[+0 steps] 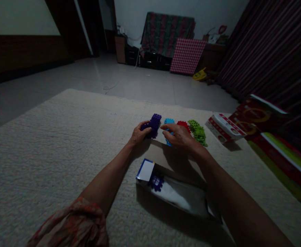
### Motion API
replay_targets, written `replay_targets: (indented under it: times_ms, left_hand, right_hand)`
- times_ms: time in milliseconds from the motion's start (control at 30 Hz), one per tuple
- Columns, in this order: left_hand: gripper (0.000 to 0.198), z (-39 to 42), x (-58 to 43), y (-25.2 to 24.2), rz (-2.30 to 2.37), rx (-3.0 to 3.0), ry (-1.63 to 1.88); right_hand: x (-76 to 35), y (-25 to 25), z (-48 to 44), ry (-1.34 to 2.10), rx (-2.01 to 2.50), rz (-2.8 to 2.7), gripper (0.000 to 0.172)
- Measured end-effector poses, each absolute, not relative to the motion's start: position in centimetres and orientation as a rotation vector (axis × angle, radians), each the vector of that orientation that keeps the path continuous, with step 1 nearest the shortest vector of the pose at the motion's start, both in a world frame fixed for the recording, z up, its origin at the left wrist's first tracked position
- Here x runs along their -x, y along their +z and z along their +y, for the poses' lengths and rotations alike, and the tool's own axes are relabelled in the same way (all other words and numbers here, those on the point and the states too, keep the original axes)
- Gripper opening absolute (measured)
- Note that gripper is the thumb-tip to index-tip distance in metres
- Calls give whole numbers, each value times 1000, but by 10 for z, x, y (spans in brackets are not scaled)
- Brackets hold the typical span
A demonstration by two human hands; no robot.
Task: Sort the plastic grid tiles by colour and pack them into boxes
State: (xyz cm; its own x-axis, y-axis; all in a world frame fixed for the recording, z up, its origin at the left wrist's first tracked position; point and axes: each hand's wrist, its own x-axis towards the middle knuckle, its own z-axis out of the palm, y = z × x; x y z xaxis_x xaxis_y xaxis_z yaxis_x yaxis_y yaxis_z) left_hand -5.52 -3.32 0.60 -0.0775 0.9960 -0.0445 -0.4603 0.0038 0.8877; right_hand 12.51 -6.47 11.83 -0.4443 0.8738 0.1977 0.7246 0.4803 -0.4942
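My left hand [139,134] is closed around a stack of dark purple toothed plastic pieces [155,124], resting on the mat. Just right of it, my right hand [178,135] hovers with thumb and forefinger apart, holding nothing that I can see. It partly covers a light blue stack [169,121] and a red stack [183,125] of similar pieces. A green stack [199,133] lies beyond its knuckles. Nearer to me sits an opened cardboard box [176,151], its flap raised. One purple gear-shaped piece [156,181] lies inside, beside whitish plastic wrapping [181,196].
The pale textured mat [63,154] spreads over a tiled floor [93,73]. A red and white carton [225,128] stands at the right, near larger red boxes [258,115]. Farther back are a checkered red board [188,55], a yellow object [200,74] and a dark striped curtain [269,51].
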Motion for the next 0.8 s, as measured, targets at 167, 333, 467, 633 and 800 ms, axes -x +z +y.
replay_targets:
  times_ms: [167, 333, 467, 633, 800]
  left_hand:
    - [43, -32, 63, 31, 902, -523, 1588]
    - [34, -52, 63, 53, 752, -511, 1510]
    - [33, -65, 55, 53, 754, -495, 1431]
    - [39, -71, 50, 43, 775, -516, 1354]
    - [42, -74, 49, 39, 783, -540, 1307]
  right_hand:
    - [-121, 108, -107, 469, 1017, -2265, 22]
    - [-124, 95, -128, 624, 1121, -2589, 21]
    - [-133, 97, -126, 1003, 1011, -2579, 29]
    - [-144, 105, -124, 1324, 852, -2561, 20]
    - [-139, 99, -133, 1122, 908, -2591, 18]
